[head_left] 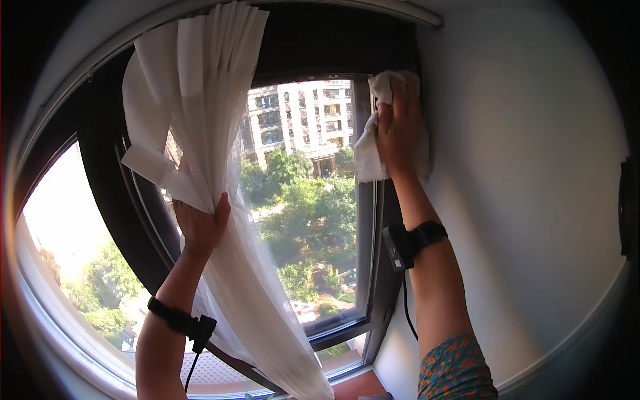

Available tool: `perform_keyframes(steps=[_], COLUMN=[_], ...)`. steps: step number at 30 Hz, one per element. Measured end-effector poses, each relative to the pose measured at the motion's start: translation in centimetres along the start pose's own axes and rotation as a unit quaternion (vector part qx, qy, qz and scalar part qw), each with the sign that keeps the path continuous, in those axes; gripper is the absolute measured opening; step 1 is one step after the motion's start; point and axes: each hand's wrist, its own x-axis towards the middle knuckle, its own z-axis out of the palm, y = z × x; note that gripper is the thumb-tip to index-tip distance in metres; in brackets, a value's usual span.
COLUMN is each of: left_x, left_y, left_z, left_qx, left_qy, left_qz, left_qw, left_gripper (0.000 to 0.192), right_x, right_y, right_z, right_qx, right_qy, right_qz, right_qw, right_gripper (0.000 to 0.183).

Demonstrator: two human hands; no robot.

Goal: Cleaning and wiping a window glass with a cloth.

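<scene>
My left hand (202, 225) grips a gathered white sheer curtain (250, 295), bunching it at about mid-height. The curtain's pleated top hangs near the rail, and its lower end trails down toward the sill. At the upper right, my right hand (400, 130) presses a white cloth (369, 155) against the dark window frame (387, 210), beside the wall. Part of the cloth is hidden behind my fingers. Between my hands is the glass pane (305, 200), with trees and a building visible through it.
A curtain rail (422, 14) runs along the top. The pale wall (520, 150) borders the frame on the right. Low down is a reddish-brown sill (357, 385). A second window pane (85, 260) is at the left. Black strapped devices with cables (398, 247) sit on both forearms.
</scene>
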Motion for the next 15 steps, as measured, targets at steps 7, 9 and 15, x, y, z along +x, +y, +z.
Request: perform_keyframes(steps=[7, 9, 15], left_x=[0.0, -0.1, 0.0], left_y=[-0.3, -0.3, -0.4], left_z=[0.7, 1.0, 1.1], left_qx=[0.016, 0.030, 0.019], left_qy=[0.004, 0.004, 0.015], left_qz=[0.005, 0.011, -0.004], left_qw=[1.000, 0.999, 1.000], left_gripper=[0.078, 0.079, 0.081], right_x=[-11.9, -15.6, -20.9], right_y=[-0.4, -0.7, -2.1], right_z=[-4.5, -5.8, -7.9], right_qx=[-0.059, -0.067, -0.075], right_qy=[-0.057, -0.071, -0.110], right_qz=[0.037, 0.041, 0.082], right_qw=[0.996, 0.994, 0.988], right_gripper=[0.048, 0.049, 0.051])
